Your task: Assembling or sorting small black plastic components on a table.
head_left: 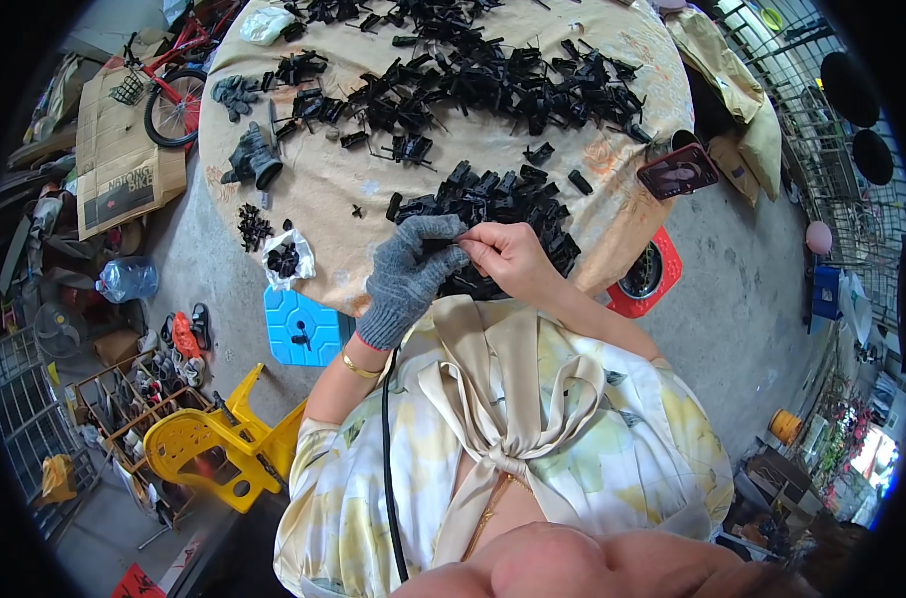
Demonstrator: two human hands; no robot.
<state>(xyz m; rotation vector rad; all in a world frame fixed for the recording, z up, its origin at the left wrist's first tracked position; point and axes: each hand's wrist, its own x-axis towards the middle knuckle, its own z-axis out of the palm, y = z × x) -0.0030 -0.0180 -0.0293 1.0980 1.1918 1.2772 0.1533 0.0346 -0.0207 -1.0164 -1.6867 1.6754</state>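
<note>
My left hand (411, 267), in a grey knitted glove, is closed with its fingers curled toward my right hand. My bare right hand (513, 261) pinches thumb and forefinger together right at the gloved fingertips. Whatever lies between them is too small and covered to make out. Both hands are over the near edge of a round table with a beige cloth (343, 214). Just beyond them sits a dense pile of black plastic parts (493, 191). Left of my gloved hand, a white plastic bag (303, 271) holds small black pieces, with more small black pieces (254, 227) beside it.
Black parts with thin prongs (473, 75) cover the table's far half. Grey gloves (252, 159) lie at the left and a phone (678, 171) leans at the right edge. Around the table stand a blue stool (286, 324), a red stool (662, 284) and a yellow chair (189, 439).
</note>
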